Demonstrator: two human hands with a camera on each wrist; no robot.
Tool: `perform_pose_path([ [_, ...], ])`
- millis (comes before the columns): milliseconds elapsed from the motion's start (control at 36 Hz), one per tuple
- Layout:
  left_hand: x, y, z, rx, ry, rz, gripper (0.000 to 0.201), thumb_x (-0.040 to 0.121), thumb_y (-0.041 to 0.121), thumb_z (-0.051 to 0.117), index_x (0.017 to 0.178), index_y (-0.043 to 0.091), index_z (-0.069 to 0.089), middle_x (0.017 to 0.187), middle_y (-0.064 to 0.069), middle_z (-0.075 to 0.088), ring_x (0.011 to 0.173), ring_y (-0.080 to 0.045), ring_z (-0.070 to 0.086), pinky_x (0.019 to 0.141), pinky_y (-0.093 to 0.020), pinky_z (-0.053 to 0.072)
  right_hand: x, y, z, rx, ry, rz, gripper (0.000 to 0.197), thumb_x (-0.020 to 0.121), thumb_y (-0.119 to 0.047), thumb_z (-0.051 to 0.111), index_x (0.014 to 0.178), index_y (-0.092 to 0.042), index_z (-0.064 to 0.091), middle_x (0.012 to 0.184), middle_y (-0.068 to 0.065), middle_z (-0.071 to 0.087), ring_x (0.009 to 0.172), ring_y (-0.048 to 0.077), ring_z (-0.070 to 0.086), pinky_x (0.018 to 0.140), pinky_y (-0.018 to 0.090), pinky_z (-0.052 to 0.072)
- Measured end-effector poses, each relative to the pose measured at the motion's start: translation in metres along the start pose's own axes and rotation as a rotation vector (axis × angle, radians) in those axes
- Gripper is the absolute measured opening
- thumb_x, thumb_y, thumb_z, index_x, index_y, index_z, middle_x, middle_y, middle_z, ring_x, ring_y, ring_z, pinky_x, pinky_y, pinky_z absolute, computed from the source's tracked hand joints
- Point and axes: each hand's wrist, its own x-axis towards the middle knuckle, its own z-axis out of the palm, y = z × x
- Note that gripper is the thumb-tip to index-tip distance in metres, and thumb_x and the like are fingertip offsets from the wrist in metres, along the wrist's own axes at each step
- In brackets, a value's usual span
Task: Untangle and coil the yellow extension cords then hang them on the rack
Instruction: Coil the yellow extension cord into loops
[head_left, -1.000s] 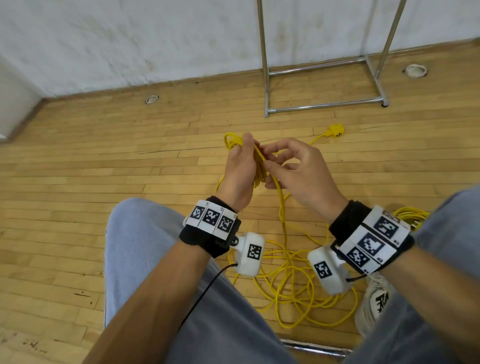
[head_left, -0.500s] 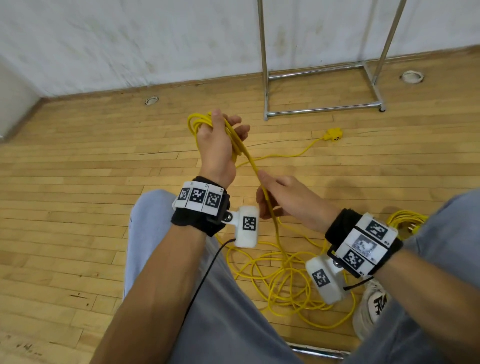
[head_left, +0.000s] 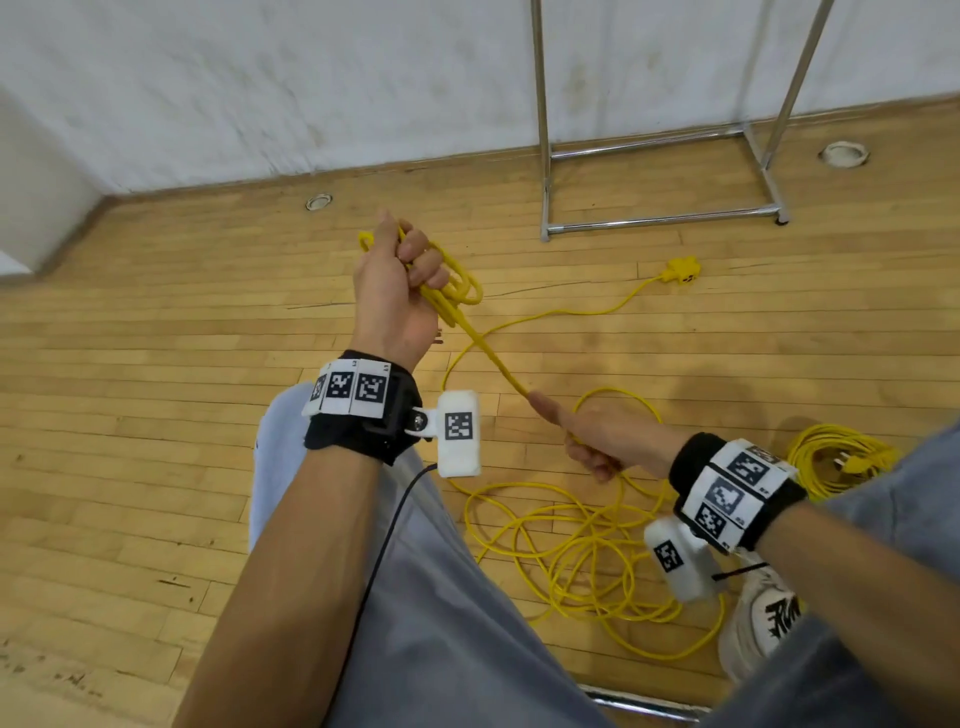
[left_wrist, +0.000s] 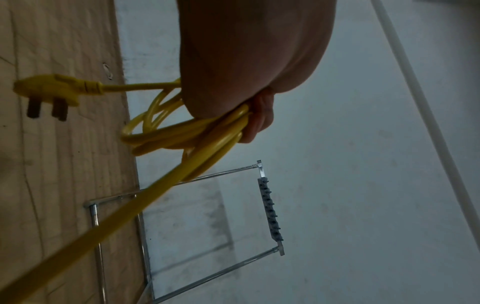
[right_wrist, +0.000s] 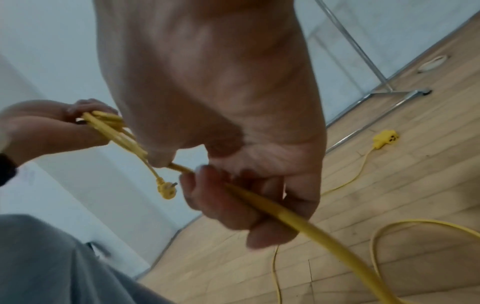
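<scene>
The coiling is under way but far from finished. The left hand (head_left: 395, 291) grips a few small loops of the yellow cord (head_left: 496, 358), its fingers (head_left: 423, 260) curled round the bundle, and the plug (left_wrist: 49, 92) dangles from that bundle. From there a taut stretch of cord runs toward 4 o'clock into the right hand (head_left: 602, 439), whose fingers (right_wrist: 221, 197) are closed round the cord.

Most of this cord lies loose on the floor (head_left: 156, 415), in a tangled heap (head_left: 587, 561) at 5 o'clock from the hands, while one strand trails out to the socket end (head_left: 683, 270) at 2 o'clock. A second, bundled cord (head_left: 836, 457) sits at 3 o'clock by the person's knee; whether it is properly coiled I cannot tell.

The rack (head_left: 654, 223) stands at 1 o'clock against the wall, and no cord is seen hanging on the part that shows. By my judgement, the rest of the coiling and all the hanging remain.
</scene>
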Motion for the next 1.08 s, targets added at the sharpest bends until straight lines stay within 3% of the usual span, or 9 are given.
perform_pose_path([
  [139, -0.007, 0.001, -0.005, 0.081, -0.093, -0.099, 0.033, 0.109, 0.031, 0.041, 0.079, 0.018, 0.048, 0.053, 0.011, 0.026, 0.039, -0.004, 0.021, 0.038, -0.019, 0.019, 0.002, 0.006, -0.015, 0.034, 0.107, 0.0, 0.067, 0.08, -0.087, 0.054, 0.064, -0.023, 0.041, 0.053, -0.007, 0.033, 0.046, 0.013, 0.026, 0.045, 0.024, 0.022],
  [278, -0.017, 0.002, -0.005, 0.238, -0.212, -0.199, 0.032, 0.108, 0.031, 0.045, 0.078, 0.02, 0.045, 0.049, 0.012, 0.022, 0.036, -0.003, 0.017, 0.036, -0.019, 0.012, 0.001, 0.008, -0.032, 0.355, 0.042, 0.022, 0.045, 0.099, -0.05, 0.062, 0.07, -0.021, 0.041, 0.054, -0.008, 0.024, 0.045, 0.01, 0.018, 0.04, 0.023, 0.014],
  [444, -0.028, 0.0, -0.004, 0.439, -0.394, -0.38, 0.032, 0.108, 0.031, 0.042, 0.077, 0.021, 0.042, 0.045, 0.014, 0.025, 0.034, -0.002, 0.017, 0.041, -0.022, 0.009, -0.001, 0.0, -0.056, 0.845, -0.056, 0.043, 0.033, 0.105, -0.028, 0.054, 0.075, -0.017, 0.045, 0.055, -0.008, 0.023, 0.041, 0.005, 0.02, 0.033, 0.019, 0.019],
  [556, -0.034, -0.009, -0.001, 0.525, -0.403, -0.462, 0.03, 0.105, 0.032, 0.043, 0.077, 0.021, 0.041, 0.044, 0.014, 0.025, 0.034, -0.002, 0.016, 0.038, -0.02, 0.01, -0.005, -0.009, -0.067, 1.109, -0.115, 0.029, 0.025, 0.102, -0.021, 0.05, 0.078, -0.014, 0.047, 0.059, -0.009, 0.024, 0.042, 0.004, 0.021, 0.038, 0.017, 0.014],
  [639, -0.036, -0.015, 0.002, 0.591, -0.39, -0.508, 0.031, 0.105, 0.031, 0.043, 0.076, 0.021, 0.04, 0.045, 0.014, 0.024, 0.032, -0.001, 0.019, 0.037, -0.02, 0.01, -0.013, -0.018, -0.07, 1.246, -0.127, -0.03, 0.018, 0.1, -0.018, 0.044, 0.088, -0.008, 0.052, 0.065, -0.007, 0.028, 0.046, 0.004, 0.025, 0.039, 0.015, 0.019],
  [722, -0.038, -0.022, 0.005, 0.683, -0.387, -0.519, 0.032, 0.105, 0.03, 0.045, 0.075, 0.02, 0.042, 0.047, 0.012, 0.024, 0.033, -0.002, 0.018, 0.037, -0.021, 0.009, -0.021, -0.027, -0.072, 1.339, -0.182, -0.099, 0.025, 0.096, -0.013, 0.043, 0.106, 0.002, 0.06, 0.071, -0.004, 0.034, 0.054, 0.005, 0.031, 0.041, 0.015, 0.029],
  [806, -0.04, -0.03, 0.007, 0.764, -0.376, -0.513, 0.033, 0.105, 0.03, 0.049, 0.074, 0.02, 0.045, 0.051, 0.009, 0.025, 0.035, -0.005, 0.018, 0.038, -0.021, 0.011, -0.028, -0.037, -0.071, 1.294, -0.245, -0.194, 0.034, 0.099, -0.012, 0.042, 0.12, 0.007, 0.062, 0.075, -0.002, 0.041, 0.062, 0.005, 0.036, 0.047, 0.015, 0.038],
  [917, -0.043, -0.038, 0.011, 0.839, -0.34, -0.473, 0.036, 0.105, 0.031, 0.051, 0.072, 0.019, 0.047, 0.056, 0.005, 0.025, 0.037, -0.008, 0.02, 0.038, -0.019, 0.017, -0.038, -0.048, -0.065, 0.982, -0.192, -0.333, 0.038, 0.108, -0.023, 0.043, 0.135, -0.003, 0.061, 0.078, -0.002, 0.049, 0.064, 0.007, 0.042, 0.056, 0.016, 0.044],
  [1083, -0.048, -0.046, 0.015, 0.875, -0.216, -0.365, 0.041, 0.106, 0.043, 0.049, 0.074, 0.022, 0.062, 0.057, 0.005, 0.032, 0.043, -0.01, 0.026, 0.042, -0.023, 0.021, -0.044, -0.06, -0.053, 0.46, 0.045, -0.443, 0.032, 0.111, -0.035, 0.043, 0.128, -0.02, 0.064, 0.069, -0.001, 0.044, 0.054, 0.01, 0.026, 0.043, 0.021, 0.02],
])
